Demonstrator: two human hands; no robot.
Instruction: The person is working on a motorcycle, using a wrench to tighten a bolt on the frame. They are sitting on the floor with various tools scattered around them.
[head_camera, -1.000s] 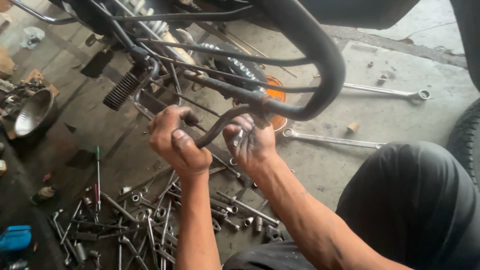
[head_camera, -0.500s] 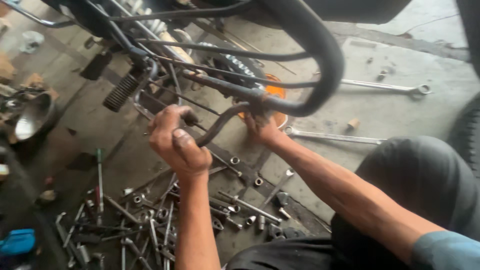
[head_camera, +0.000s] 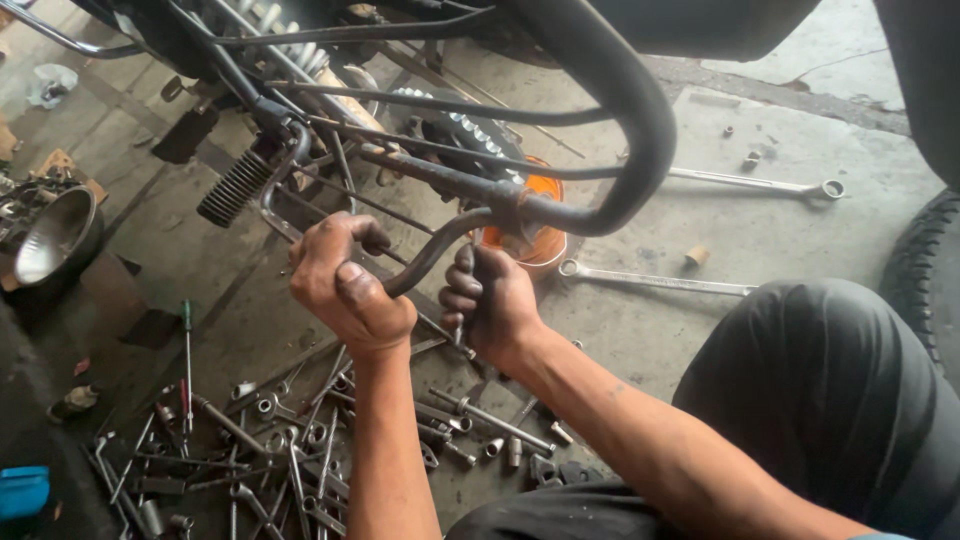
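My left hand (head_camera: 345, 285) is closed around the lower end of a curved dark metal bar (head_camera: 440, 245). That bar rises to a joint on a thick black tubular frame (head_camera: 625, 110) of a motorcycle overhead. My right hand (head_camera: 492, 300) sits just right of the left one, under the joint. Its fingers are curled on a thin dark tool whose tip pokes out below the fist. Most of that tool is hidden. An orange round lamp (head_camera: 530, 245) shows behind the joint.
Sockets, spanners and bolts lie heaped on the concrete floor (head_camera: 290, 450). Two long spanners (head_camera: 660, 282) (head_camera: 750, 182) lie to the right. A ribbed footpeg (head_camera: 235, 188), a chrome headlamp bowl (head_camera: 55, 235) and a tyre (head_camera: 925, 270) are nearby. My dark-trousered knee (head_camera: 820, 400) fills the lower right.
My right hand has dropped from beside the orange lamp down and left, close to my left hand. The left hand keeps its grip on the curved bar.
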